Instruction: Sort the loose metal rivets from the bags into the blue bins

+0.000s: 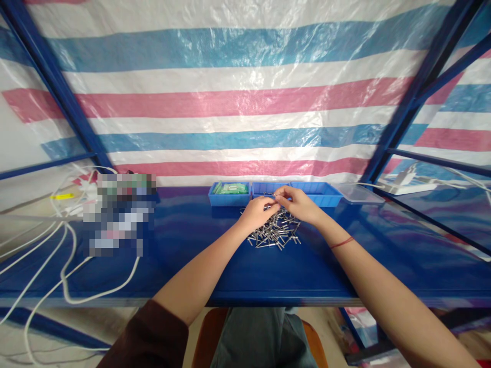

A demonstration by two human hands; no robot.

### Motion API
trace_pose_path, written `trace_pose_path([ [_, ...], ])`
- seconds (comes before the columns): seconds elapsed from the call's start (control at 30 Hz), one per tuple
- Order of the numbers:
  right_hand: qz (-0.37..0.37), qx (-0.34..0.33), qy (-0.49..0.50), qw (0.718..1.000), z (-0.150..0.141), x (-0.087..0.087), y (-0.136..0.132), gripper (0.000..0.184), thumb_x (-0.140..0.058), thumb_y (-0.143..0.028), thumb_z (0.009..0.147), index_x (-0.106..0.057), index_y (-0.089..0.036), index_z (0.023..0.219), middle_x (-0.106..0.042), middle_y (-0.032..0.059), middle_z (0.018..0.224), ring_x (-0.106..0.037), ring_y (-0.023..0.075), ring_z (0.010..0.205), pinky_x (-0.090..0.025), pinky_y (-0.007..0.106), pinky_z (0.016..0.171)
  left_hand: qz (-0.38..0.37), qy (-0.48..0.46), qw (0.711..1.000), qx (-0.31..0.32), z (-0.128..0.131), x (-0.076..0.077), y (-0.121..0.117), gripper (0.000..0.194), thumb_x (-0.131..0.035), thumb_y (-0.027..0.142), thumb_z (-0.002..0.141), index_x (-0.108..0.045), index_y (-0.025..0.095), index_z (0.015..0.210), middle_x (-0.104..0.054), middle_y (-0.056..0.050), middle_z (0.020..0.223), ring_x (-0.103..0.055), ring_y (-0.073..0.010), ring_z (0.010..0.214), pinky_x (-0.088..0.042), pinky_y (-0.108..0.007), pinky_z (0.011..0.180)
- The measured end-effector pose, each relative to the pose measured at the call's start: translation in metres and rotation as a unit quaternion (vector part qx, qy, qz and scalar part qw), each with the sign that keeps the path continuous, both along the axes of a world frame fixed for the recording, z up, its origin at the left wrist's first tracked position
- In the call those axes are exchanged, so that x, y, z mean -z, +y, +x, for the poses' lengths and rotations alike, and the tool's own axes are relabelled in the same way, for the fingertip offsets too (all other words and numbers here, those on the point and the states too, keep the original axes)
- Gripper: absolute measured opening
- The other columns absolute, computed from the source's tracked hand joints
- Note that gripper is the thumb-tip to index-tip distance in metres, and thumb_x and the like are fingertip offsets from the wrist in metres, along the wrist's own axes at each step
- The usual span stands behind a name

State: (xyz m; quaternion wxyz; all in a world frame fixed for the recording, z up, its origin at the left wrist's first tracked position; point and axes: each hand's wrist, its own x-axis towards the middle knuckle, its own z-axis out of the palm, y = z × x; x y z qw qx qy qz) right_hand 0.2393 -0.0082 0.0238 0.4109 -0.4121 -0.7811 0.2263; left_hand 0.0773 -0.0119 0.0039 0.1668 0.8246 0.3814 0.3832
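Observation:
A loose heap of silver metal pins that look like blind rivets (274,232) lies on the blue table. My left hand (258,212) is over the heap's back left, thumb and fingers closed together; whatever is in them is hidden. Its fingertips meet those of my right hand (296,201), which pinches what seems to be one small rivet, mostly covered. Right behind my hands is the middle blue bin (259,196), with a few metal pieces showing in it.
The left blue bin (229,203) holds green-and-white packets (231,188). A third blue bin (322,199) and a clear plastic lid (360,194) are to the right. White cables (67,276) and a blurred-out patch (123,220) occupy the left. Blue posts and striped sheeting (245,97) enclose the table.

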Motion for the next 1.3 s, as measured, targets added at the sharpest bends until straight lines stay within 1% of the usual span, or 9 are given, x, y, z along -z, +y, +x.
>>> trace_pose_path([
  [0.13, -0.047, 0.014, 0.091, 0.995, -0.006, 0.001, -0.003, 0.023, -0.055, -0.037, 0.076, -0.057, -0.015, 0.080, -0.059, 0.0032, 0.075, -0.053, 0.0136, 0.068, -0.043, 0.029, 0.067, -0.058, -0.074, 0.995, -0.023, 0.001, 0.002, 0.002, 0.021, -0.054, 0.028, 0.084, -0.068, 0.017, 0.094, -0.070, -0.005, 0.097, -0.063, -0.0175, 0.087, -0.046, -0.029, 0.084],
  [0.3, -0.085, 0.018, 0.127, 0.988, -0.013, 0.000, -0.008, 0.028, -0.057, -0.042, 0.075, -0.059, -0.015, 0.080, -0.060, 0.0029, 0.075, -0.052, 0.0122, 0.064, -0.042, 0.027, 0.062, -0.069, -0.103, 0.992, -0.003, 0.002, 0.006, 0.007, 0.019, -0.054, 0.029, 0.084, -0.067, 0.016, 0.089, -0.070, -0.005, 0.092, -0.063, -0.0178, 0.085, -0.047, -0.029, 0.082],
  [0.5, 0.077, 0.096, 0.013, 0.992, -0.015, -0.003, -0.011, 0.021, -0.056, -0.036, 0.078, -0.062, -0.016, 0.073, -0.063, 0.0043, 0.072, -0.054, 0.0157, 0.067, -0.042, 0.031, 0.066, -0.067, -0.126, 0.990, 0.002, 0.004, 0.006, 0.007, 0.018, -0.056, 0.031, 0.083, -0.064, 0.015, 0.082, -0.069, -0.005, 0.086, -0.064, -0.0178, 0.082, -0.048, -0.028, 0.077],
  [0.57, 0.112, 0.096, -0.009, 0.989, -0.015, -0.005, -0.013, 0.020, -0.054, -0.033, 0.080, -0.063, -0.017, 0.074, -0.064, 0.0045, 0.073, -0.055, 0.0161, 0.069, -0.042, 0.030, 0.066, -0.053, -0.129, 0.990, -0.001, 0.004, 0.005, 0.006, 0.017, -0.056, 0.030, 0.083, -0.063, 0.015, 0.081, -0.069, -0.005, 0.085, -0.064, -0.0170, 0.081, -0.048, -0.028, 0.076],
  [0.73, 0.119, 0.071, -0.020, 0.990, -0.011, -0.012, -0.018, 0.020, -0.050, -0.030, 0.083, -0.065, -0.017, 0.081, -0.066, 0.0058, 0.083, -0.057, 0.0164, 0.074, -0.043, 0.029, 0.067, -0.009, -0.122, 0.992, -0.033, 0.000, -0.001, 0.005, 0.012, -0.057, 0.028, 0.082, -0.062, 0.017, 0.081, -0.067, -0.002, 0.083, -0.063, -0.0141, 0.076, -0.049, -0.026, 0.074],
  [0.9, 0.124, 0.085, -0.099, 0.984, 0.000, -0.012, -0.010, 0.024, -0.047, -0.031, 0.086, -0.065, -0.016, 0.081, -0.065, 0.0069, 0.081, -0.056, 0.0176, 0.074, -0.043, 0.030, 0.069, 0.050, -0.086, 0.993, -0.056, -0.006, -0.007, 0.002, 0.014, -0.055, 0.029, 0.084, -0.061, 0.018, 0.086, -0.066, -0.002, 0.086, -0.061, -0.0136, 0.077, -0.048, -0.027, 0.077],
  [1.07, 0.167, 0.186, -0.164, 0.954, 0.006, -0.001, 0.014, 0.030, -0.041, -0.031, 0.090, -0.066, -0.015, 0.085, -0.065, 0.0113, 0.087, -0.057, 0.0217, 0.084, -0.041, 0.033, 0.079, 0.074, -0.064, 0.991, -0.093, -0.006, -0.004, 0.004, 0.027, -0.051, 0.033, 0.087, -0.056, 0.017, 0.109, -0.066, -0.004, 0.091, -0.061, -0.0148, 0.078, -0.049, -0.029, 0.078],
  [1.2, 0.148, 0.252, -0.247, 0.924, 0.010, 0.002, 0.024, 0.032, -0.043, -0.034, 0.089, -0.068, -0.014, 0.092, -0.064, 0.0151, 0.097, -0.055, 0.0260, 0.094, -0.040, 0.035, 0.083, 0.095, 0.004, 0.992, -0.086, -0.008, -0.002, 0.004, 0.023, -0.049, 0.032, 0.088, -0.060, 0.018, 0.102, -0.065, -0.004, 0.090, -0.061, -0.0165, 0.084, -0.048, -0.029, 0.080],
  [1.3, 0.148, 0.216, -0.237, 0.936, 0.018, -0.005, 0.018, 0.028, -0.046, -0.027, 0.085, -0.067, -0.012, 0.095, -0.065, 0.0132, 0.095, -0.057, 0.0231, 0.089, -0.041, 0.033, 0.081, 0.103, 0.044, 0.990, -0.081, -0.009, -0.004, 0.002, 0.020, -0.047, 0.028, 0.088, -0.063, 0.018, 0.094, -0.065, -0.004, 0.088, -0.061, -0.0169, 0.087, -0.047, -0.028, 0.081],
])
